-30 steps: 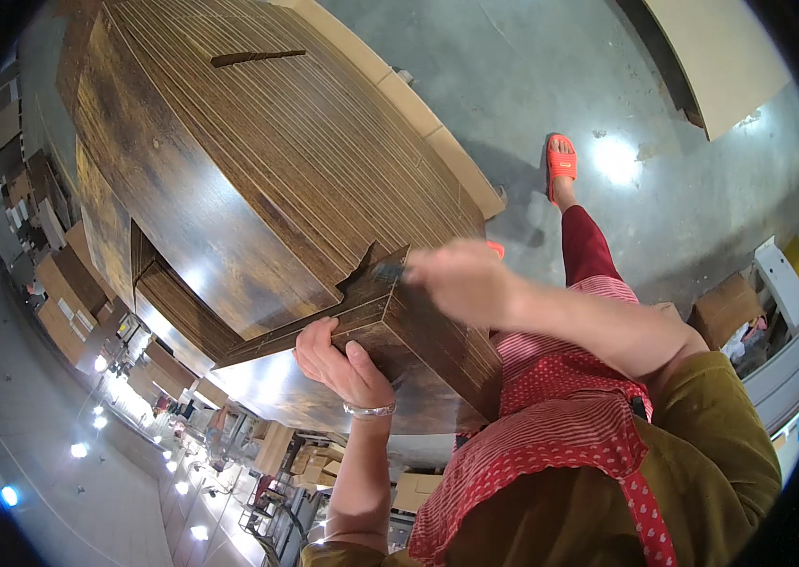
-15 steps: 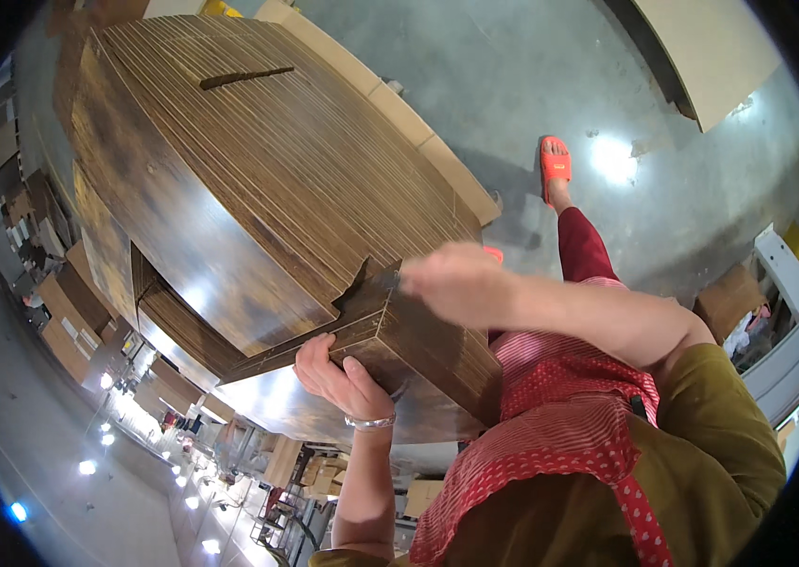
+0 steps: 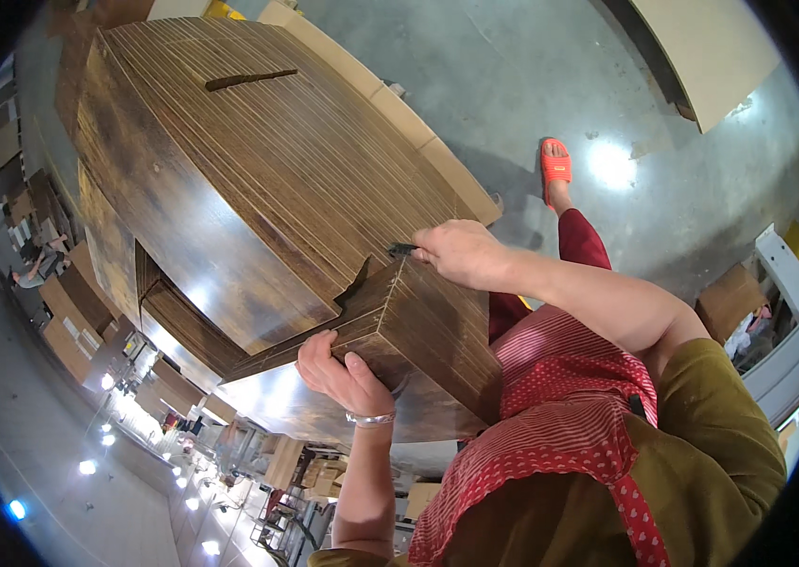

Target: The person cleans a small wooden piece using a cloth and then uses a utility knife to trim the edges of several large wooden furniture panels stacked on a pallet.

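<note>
A tall stack of brown wood-grain boards point(image 3: 258, 132) fills the left and middle, its many edges showing as thin lines. At its near end, a smaller block of the same boards point(image 3: 437, 331) stands beside a jagged dark notch. My left hand point(image 3: 347, 378), with a bracelet at the wrist, wraps its fingers over the edge of this block, thumb apart. Above the block's far corner, my right hand point(image 3: 464, 253) is closed round a small black tool point(image 3: 401, 249). Its tip points left toward the board edges; its exact kind cannot be made out.
Cardboard point(image 3: 418, 142) lines the far side of the stack. A pale board point(image 3: 707, 57) stands at upper right, and a cardboard box point(image 3: 730, 300) sits at far right. My foot in a red slide sandal point(image 3: 556, 168) is on the grey floor. Another person point(image 3: 40, 266) appears far left.
My right hand has moved slightly up and right, out of a blur, and the black tool in it now shows clearly. My left hand has stayed on the block's edge.
</note>
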The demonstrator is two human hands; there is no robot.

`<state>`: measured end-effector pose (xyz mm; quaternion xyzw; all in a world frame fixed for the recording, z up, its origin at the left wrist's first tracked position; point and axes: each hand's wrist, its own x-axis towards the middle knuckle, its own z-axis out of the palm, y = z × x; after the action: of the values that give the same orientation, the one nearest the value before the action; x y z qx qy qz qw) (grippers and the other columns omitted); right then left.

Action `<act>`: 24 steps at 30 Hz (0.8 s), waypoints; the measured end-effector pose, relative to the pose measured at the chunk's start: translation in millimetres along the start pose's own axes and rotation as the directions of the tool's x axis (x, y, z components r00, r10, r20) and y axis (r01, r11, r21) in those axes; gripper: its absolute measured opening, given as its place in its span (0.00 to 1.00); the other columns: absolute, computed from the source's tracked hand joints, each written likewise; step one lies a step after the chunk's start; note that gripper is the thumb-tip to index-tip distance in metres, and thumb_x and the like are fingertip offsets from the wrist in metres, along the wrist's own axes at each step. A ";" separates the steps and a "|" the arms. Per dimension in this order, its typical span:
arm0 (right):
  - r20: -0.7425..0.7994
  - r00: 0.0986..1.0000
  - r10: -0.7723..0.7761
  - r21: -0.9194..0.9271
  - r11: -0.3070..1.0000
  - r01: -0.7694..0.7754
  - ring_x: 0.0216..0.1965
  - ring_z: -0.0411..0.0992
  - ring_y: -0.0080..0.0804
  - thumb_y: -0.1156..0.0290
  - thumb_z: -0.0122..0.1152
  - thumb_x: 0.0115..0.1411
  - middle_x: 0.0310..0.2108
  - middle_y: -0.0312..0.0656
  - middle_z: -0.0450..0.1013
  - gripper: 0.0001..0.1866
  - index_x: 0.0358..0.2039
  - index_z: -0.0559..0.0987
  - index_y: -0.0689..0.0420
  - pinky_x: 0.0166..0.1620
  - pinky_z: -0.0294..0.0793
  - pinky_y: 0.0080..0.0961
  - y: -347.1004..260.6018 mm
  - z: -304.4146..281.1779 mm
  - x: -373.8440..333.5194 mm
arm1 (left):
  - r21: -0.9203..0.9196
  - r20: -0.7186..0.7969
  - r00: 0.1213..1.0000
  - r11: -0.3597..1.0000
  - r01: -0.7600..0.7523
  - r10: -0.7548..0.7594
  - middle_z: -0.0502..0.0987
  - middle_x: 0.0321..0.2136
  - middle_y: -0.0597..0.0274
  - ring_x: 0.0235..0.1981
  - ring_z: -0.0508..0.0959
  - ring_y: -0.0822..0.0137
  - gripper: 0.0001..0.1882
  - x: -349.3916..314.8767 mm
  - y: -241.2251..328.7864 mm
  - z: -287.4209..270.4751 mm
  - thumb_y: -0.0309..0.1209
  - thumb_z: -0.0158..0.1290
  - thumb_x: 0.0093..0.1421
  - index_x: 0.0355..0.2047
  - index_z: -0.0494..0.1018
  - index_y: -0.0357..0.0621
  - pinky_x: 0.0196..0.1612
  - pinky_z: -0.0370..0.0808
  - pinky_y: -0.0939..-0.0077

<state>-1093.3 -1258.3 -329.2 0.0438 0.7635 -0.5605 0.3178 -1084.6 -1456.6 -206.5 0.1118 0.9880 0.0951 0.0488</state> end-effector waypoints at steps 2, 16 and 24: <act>0.021 1.000 -0.020 0.012 1.000 0.019 0.36 0.72 0.52 0.63 0.48 0.61 0.30 0.51 0.74 0.12 0.32 0.75 0.58 0.39 0.70 0.45 -2.9 -1.6 -1.8 | 0.003 0.011 1.000 1.000 0.008 -0.008 0.69 0.41 0.49 0.46 0.65 0.50 0.23 0.3 0.2 -0.4 0.46 0.35 0.63 0.41 0.67 0.37 0.54 0.54 0.55; -0.154 0.950 -0.271 0.182 0.937 0.297 0.27 0.72 0.53 0.70 0.52 0.58 0.20 0.52 0.71 0.05 0.30 0.74 0.57 0.32 0.69 0.43 -36.2 -1.0 -30.0 | -0.006 0.002 1.000 1.000 0.003 -0.003 0.69 0.41 0.49 0.46 0.65 0.50 0.23 -1.6 -1.7 -3.0 0.45 0.35 0.62 0.42 0.67 0.37 0.54 0.54 0.54; -0.189 0.906 -0.379 0.145 0.901 0.408 0.29 0.72 0.54 0.66 0.51 0.60 0.22 0.52 0.72 0.08 0.29 0.73 0.58 0.32 0.68 0.47 -44.1 -5.7 -31.1 | -0.003 0.008 0.999 0.999 0.033 -0.033 0.69 0.42 0.50 0.47 0.65 0.51 0.23 0.5 2.0 -2.8 0.46 0.35 0.62 0.41 0.67 0.37 0.55 0.52 0.54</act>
<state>-1089.7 -1260.5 -275.0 -0.0393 0.7249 -0.6750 0.1316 -1084.9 -1455.0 -203.4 0.0956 0.9894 0.0951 0.0545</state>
